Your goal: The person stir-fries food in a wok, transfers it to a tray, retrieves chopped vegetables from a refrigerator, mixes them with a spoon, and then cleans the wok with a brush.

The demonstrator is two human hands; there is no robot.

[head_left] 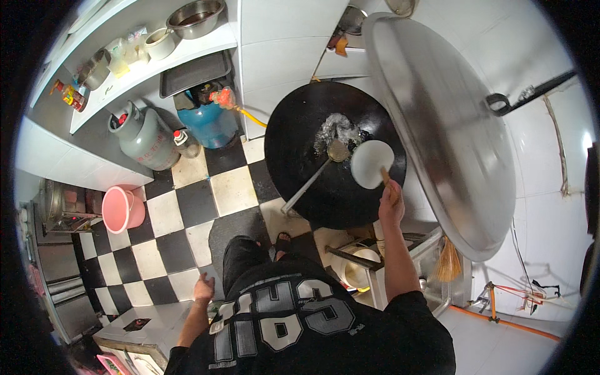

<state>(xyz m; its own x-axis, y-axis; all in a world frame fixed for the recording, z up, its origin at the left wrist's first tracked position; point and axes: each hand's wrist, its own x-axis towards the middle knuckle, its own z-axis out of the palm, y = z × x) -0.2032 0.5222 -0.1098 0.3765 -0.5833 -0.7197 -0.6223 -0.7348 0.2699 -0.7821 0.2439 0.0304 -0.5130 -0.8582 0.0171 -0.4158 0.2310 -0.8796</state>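
My right hand (392,199) is closed on the brown handle of a white round dish-like scoop (369,164), held over the right side of a large black wok (294,125). Below it, a metal ladle (310,182) leans in the wok, its bowl near the middle and its handle reaching past the near rim. Whitish, glistening matter (338,128) lies at the wok's bottom; what it is I cannot make out. My left hand (204,289) hangs low at my left side, fingers curled, with nothing visible in it.
A huge metal lid (444,131) stands tilted right of the wok. On the left are a pink bucket (123,209), a grey gas cylinder (147,139), a blue cylinder (209,124) and a shelf (119,87) with pots. A straw brush (447,262) hangs below the lid.
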